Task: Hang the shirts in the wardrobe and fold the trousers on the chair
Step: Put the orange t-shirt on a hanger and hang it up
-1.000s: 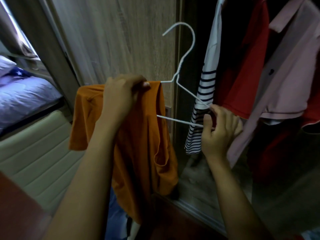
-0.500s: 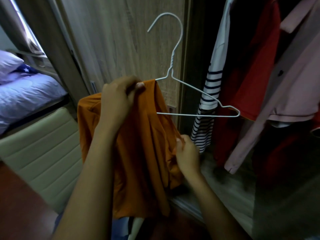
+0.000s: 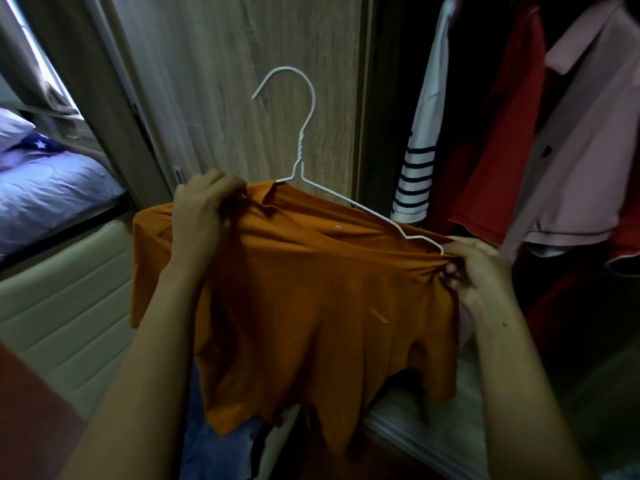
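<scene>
An orange shirt (image 3: 311, 306) is stretched across a white wire hanger (image 3: 301, 147), whose hook stands up in front of the wooden wardrobe door (image 3: 242, 64). My left hand (image 3: 204, 216) grips the shirt's collar and left shoulder over the hanger. At the hanger's right tip, my right hand (image 3: 474, 271) pinches the orange fabric and pulls it over the wire. The shirt's lower edge hangs loose between my forearms.
Inside the open wardrobe hang a striped white shirt (image 3: 419, 161), a red shirt (image 3: 495, 150) and a pink shirt (image 3: 581, 150). A pale padded chair (image 3: 59, 299) stands at the left, with a bed (image 3: 41, 188) behind it. Dark clothes lie low in the middle (image 3: 242, 452).
My right hand let go of the hanger's right end, took the orange fabric and drew it rightward over the wire. The shirt now spreads across the whole hanger.
</scene>
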Motion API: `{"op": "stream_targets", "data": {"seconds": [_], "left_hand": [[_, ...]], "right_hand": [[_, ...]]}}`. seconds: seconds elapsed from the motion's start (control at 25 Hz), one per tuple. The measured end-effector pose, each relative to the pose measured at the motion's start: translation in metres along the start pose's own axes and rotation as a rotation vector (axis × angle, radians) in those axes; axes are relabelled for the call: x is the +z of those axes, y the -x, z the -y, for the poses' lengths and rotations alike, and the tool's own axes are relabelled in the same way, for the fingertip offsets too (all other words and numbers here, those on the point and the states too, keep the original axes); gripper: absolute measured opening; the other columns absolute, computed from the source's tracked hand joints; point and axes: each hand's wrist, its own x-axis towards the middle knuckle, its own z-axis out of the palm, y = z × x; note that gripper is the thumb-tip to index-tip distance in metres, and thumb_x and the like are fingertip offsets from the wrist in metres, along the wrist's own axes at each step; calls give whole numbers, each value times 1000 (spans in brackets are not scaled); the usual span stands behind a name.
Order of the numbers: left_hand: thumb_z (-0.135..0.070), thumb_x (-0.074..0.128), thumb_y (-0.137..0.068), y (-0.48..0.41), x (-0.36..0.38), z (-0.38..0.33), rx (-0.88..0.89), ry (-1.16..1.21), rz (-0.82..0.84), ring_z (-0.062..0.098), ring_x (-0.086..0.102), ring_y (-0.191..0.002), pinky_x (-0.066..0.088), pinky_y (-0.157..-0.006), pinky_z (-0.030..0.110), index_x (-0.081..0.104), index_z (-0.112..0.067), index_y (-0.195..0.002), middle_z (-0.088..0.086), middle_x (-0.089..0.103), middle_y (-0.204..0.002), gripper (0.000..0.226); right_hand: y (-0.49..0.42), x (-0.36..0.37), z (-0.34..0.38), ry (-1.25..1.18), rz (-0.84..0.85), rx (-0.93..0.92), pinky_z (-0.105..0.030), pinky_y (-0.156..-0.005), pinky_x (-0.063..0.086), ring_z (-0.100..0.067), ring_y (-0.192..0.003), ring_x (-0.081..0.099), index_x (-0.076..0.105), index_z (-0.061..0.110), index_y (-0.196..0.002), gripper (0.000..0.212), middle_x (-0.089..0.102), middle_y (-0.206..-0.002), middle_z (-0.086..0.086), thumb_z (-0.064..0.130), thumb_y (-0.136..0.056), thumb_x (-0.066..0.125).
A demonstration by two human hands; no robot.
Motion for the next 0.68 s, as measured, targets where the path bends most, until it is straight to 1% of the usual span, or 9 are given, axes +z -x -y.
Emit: {"op": "stream_targets", "data": {"seconds": [0.12, 0.2, 0.32, 0.4, 0.44, 0.52, 0.56, 0.6, 0.68], "left_hand": [[-2, 59, -75, 4, 10, -4, 31, -61, 31, 31, 52, -80, 25, -68, 33, 65, -14, -93, 11, 62, -92, 22], [-4, 55, -76, 6, 18, -18, 39, -50, 22, 30, 51, -80, 26, -68, 34, 65, -14, -95, 10, 61, -92, 23], [-7, 45, -75, 7, 26, -39, -26, 35, -18, 28, 50, -82, 29, -70, 36, 65, -15, -97, 7, 61, -93, 30], [-11, 41, -75, 9, 28, -44, -58, 90, -36, 27, 50, -82, 28, -71, 36, 65, -15, -96, 6, 61, -91, 33], [-14, 37, -75, 11, 29, -44, -69, 119, -43, 27, 51, -82, 29, -71, 37, 65, -15, -95, 7, 61, -90, 34], [-19, 32, -75, 16, 29, -43, -101, 173, -49, 28, 52, -83, 33, -73, 41, 65, -14, -94, 7, 61, -90, 38], [-20, 31, -76, 17, 28, -43, -120, 191, -48, 28, 53, -84, 35, -75, 42, 65, -14, -93, 7, 62, -90, 38], [-20, 32, -78, 18, 28, -44, -134, 203, -45, 28, 54, -85, 36, -76, 43, 65, -14, -93, 7, 62, -90, 37], [-15, 40, -81, 17, 28, -45, -151, 239, -40, 29, 55, -86, 37, -76, 42, 66, -13, -91, 7, 64, -89, 28]], "right_hand": [[0, -6, 12, 42, -84, -142, -18, -40, 35, -9, -33, 40, 61, 15, -61, 23, 53, -42, 0, -5, -72, 63], [7, 2, 14, 174, -88, -260, -20, -41, 34, -11, -37, 42, 59, 16, -62, 22, 53, -48, -2, -3, -74, 63], [20, 17, 14, 338, 178, -399, -21, -43, 43, -13, -43, 53, 62, 14, -73, 15, 61, -58, -5, 1, -80, 62], [24, 14, 14, 297, 425, -397, -22, -48, 47, -15, -53, 60, 67, 14, -86, 11, 66, -66, -5, 10, -88, 57], [24, 10, 15, 222, 448, -388, -22, -48, 47, -15, -55, 59, 67, 14, -91, 15, 67, -68, -5, 14, -92, 52], [20, -2, 14, 213, 229, -552, -27, -54, 48, -13, -63, 59, 67, 20, -92, 22, 66, -74, 0, 28, -96, 47], [15, -9, 12, 362, 97, -689, -30, -65, 50, -13, -75, 61, 67, 25, -94, 24, 66, -82, 4, 38, -95, 46], [9, -16, 9, 559, 47, -796, -33, -78, 47, -16, -89, 60, 67, 30, -99, 28, 66, -93, 5, 47, -92, 45], [3, -21, 0, 919, 135, -829, -39, -96, 39, -20, -110, 54, 64, 31, -112, 38, 64, -112, 4, 52, -89, 44]]}}
